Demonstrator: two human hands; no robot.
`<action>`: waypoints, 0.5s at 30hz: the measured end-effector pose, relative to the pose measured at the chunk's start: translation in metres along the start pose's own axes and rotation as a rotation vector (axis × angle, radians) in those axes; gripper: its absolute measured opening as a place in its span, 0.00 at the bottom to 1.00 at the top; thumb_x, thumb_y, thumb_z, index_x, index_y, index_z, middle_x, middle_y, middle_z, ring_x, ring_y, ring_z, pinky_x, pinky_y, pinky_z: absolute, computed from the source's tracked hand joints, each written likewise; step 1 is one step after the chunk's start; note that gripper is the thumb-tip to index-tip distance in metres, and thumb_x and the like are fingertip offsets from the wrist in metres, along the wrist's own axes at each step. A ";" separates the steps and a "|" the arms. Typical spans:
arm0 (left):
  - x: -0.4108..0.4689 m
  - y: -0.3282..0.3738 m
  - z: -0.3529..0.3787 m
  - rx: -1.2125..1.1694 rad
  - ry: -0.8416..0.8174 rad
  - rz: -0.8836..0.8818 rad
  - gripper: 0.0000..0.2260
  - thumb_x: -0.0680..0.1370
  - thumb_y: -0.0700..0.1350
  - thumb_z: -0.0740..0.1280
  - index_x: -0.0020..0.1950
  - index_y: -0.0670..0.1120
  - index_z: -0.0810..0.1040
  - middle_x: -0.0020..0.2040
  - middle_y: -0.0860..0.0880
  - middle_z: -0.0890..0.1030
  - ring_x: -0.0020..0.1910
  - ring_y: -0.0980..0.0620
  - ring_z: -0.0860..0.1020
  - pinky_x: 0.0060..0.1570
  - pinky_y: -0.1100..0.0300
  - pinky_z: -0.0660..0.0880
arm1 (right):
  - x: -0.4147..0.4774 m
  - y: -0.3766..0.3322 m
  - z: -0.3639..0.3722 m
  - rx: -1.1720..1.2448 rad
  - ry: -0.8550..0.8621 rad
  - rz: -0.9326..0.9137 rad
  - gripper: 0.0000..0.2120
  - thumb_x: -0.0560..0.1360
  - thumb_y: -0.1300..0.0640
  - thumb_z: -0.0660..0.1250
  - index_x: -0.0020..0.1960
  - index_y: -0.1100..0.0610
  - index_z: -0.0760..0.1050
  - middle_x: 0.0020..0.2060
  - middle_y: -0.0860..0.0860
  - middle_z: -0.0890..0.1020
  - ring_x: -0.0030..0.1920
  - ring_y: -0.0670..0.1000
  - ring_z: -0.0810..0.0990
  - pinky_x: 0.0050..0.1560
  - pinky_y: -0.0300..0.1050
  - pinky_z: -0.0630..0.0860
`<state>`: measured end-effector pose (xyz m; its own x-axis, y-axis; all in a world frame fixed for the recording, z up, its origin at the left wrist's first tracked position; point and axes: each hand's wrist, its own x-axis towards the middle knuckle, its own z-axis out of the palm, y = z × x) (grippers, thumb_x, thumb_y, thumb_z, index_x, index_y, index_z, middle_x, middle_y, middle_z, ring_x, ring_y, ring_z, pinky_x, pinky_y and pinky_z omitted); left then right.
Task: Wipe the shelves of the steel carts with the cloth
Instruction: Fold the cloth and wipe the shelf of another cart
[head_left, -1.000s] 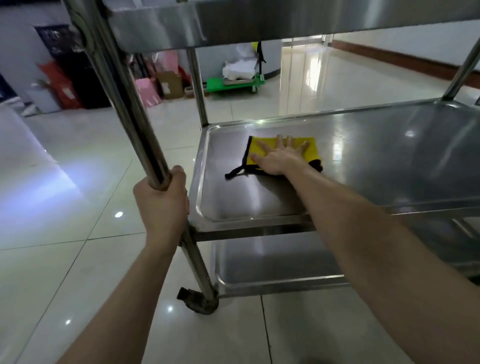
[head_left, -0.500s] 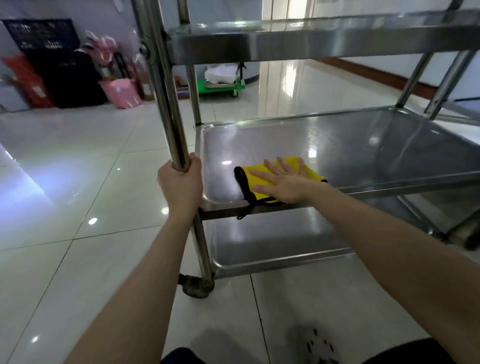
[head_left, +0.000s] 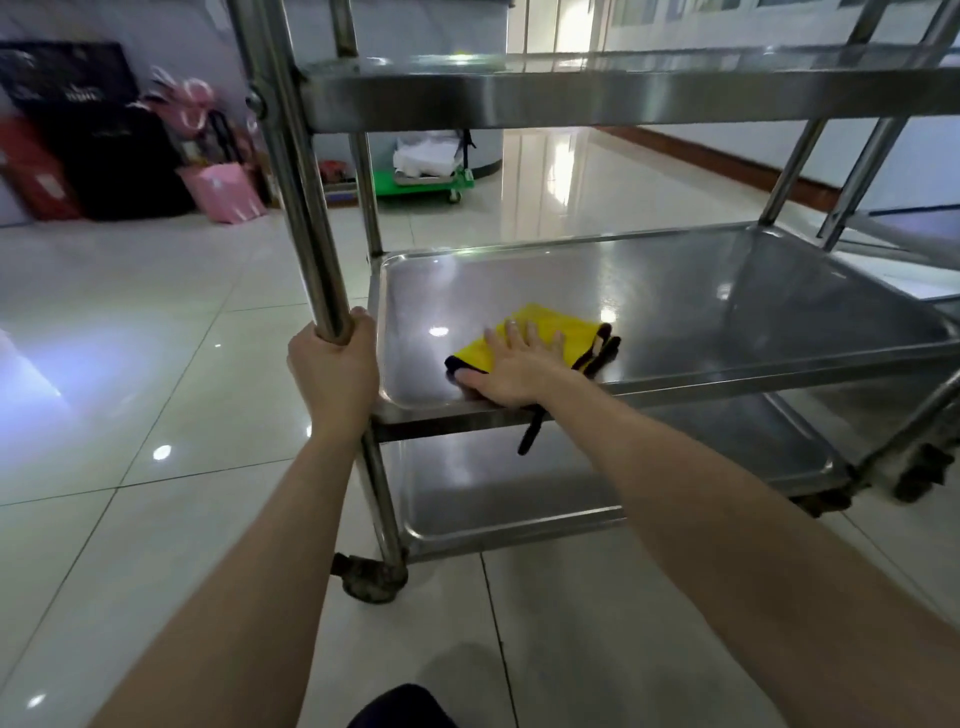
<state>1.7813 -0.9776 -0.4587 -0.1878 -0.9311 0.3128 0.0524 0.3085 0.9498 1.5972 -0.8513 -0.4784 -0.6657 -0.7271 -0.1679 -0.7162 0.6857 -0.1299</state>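
Item: steel cart (head_left: 623, 98), three shelves in my view, uprights cut off by the frame. Middle shelf (head_left: 727, 312): cloth (head_left: 561, 325) lies near its front left corner, yellow, black-edged, with a black strap hanging over the front rim. My right hand (head_left: 514, 374), fingers flat and spread, covers the cloth's near part. My left hand (head_left: 332, 374) grasps the corner post (head_left: 306, 208).

hands (head_left: 332, 366) (head_left: 511, 371): 2 | cloth (head_left: 550, 326): 1 | cart shelves (head_left: 623, 104) (head_left: 727, 312) (head_left: 519, 493): 3 | green trolley (head_left: 423, 185): 1
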 end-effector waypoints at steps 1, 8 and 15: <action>-0.001 0.001 0.000 0.002 0.006 -0.005 0.26 0.75 0.55 0.70 0.39 0.32 0.69 0.31 0.33 0.72 0.29 0.45 0.72 0.30 0.42 0.76 | -0.001 0.014 -0.001 -0.006 -0.036 -0.142 0.50 0.75 0.18 0.50 0.88 0.44 0.46 0.88 0.50 0.44 0.87 0.57 0.39 0.81 0.73 0.36; -0.003 0.008 -0.001 0.014 0.019 -0.046 0.24 0.76 0.54 0.70 0.39 0.33 0.70 0.31 0.41 0.72 0.30 0.45 0.73 0.33 0.50 0.73 | 0.013 0.032 -0.009 0.115 0.098 0.020 0.48 0.78 0.21 0.42 0.88 0.49 0.47 0.87 0.61 0.49 0.87 0.63 0.44 0.84 0.66 0.41; -0.006 0.012 -0.005 0.095 0.055 -0.079 0.22 0.77 0.55 0.71 0.42 0.35 0.78 0.29 0.43 0.78 0.26 0.49 0.79 0.29 0.59 0.77 | 0.035 0.094 -0.006 -0.026 -0.009 -0.311 0.51 0.72 0.15 0.43 0.87 0.40 0.41 0.87 0.51 0.40 0.87 0.54 0.38 0.84 0.60 0.36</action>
<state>1.7882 -0.9697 -0.4488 -0.1338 -0.9616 0.2394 -0.0536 0.2483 0.9672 1.5053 -0.8128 -0.4903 -0.4121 -0.9014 -0.1329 -0.8904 0.4294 -0.1512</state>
